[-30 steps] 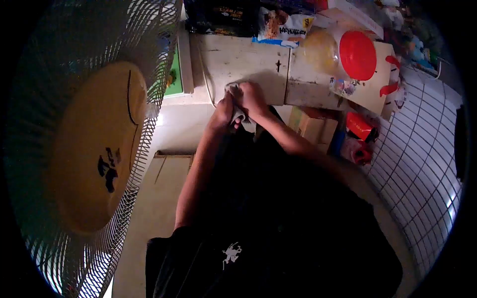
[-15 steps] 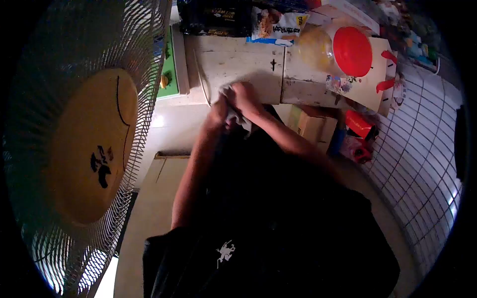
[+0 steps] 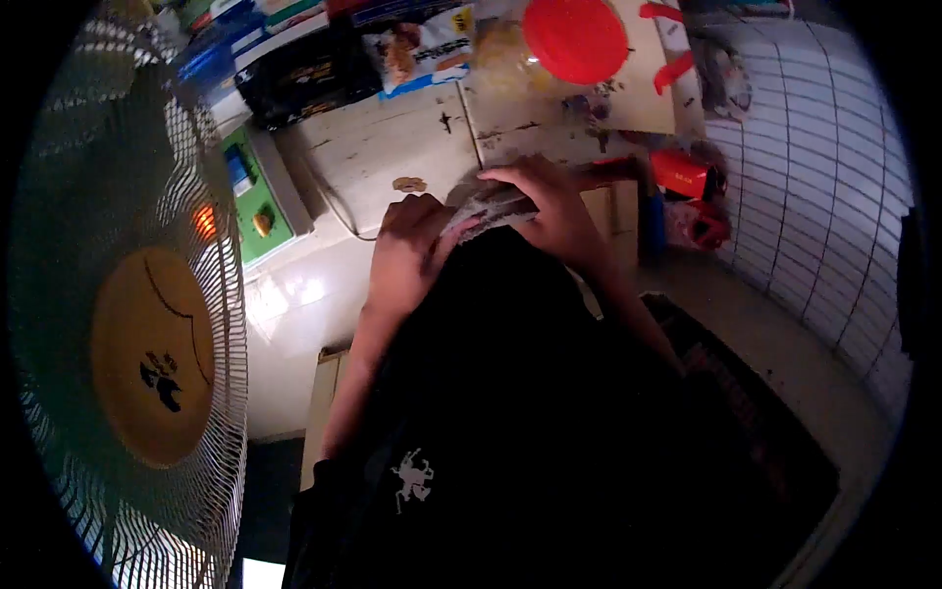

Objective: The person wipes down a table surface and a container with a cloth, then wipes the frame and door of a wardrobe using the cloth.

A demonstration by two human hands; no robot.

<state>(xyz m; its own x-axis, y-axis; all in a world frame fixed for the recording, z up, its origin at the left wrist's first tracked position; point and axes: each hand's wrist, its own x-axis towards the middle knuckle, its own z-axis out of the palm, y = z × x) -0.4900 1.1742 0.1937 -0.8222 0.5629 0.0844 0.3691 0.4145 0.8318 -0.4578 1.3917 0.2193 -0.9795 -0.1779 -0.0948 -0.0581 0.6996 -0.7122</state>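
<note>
A greyish-white cloth [image 3: 494, 210] stretches between my two hands, close in front of my dark shirt. My left hand [image 3: 404, 250] has its fingers curled over the cloth's left end. At the other end my right hand [image 3: 557, 218] grips it, with a finger reaching along the top edge. Part of the cloth is blurred and part lies hidden behind the fingers. Just beyond the hands is the worn white tabletop [image 3: 378, 147], with a small brown patch [image 3: 410, 184] on it near my left knuckles.
A large wire-cage fan [image 3: 157, 353] fills the left side. Behind the hands sit a black packet [image 3: 309, 83], a snack bag [image 3: 420, 51] and a red-lidded jar [image 3: 576, 37]. A green panel [image 3: 257, 201] stands left, red packages [image 3: 687, 177] right, beside a wire grid [image 3: 814, 167].
My hands have moved apart, and the cloth that was bunched between them is now spread out. The view has shifted, so the tabletop items appear farther left and higher.
</note>
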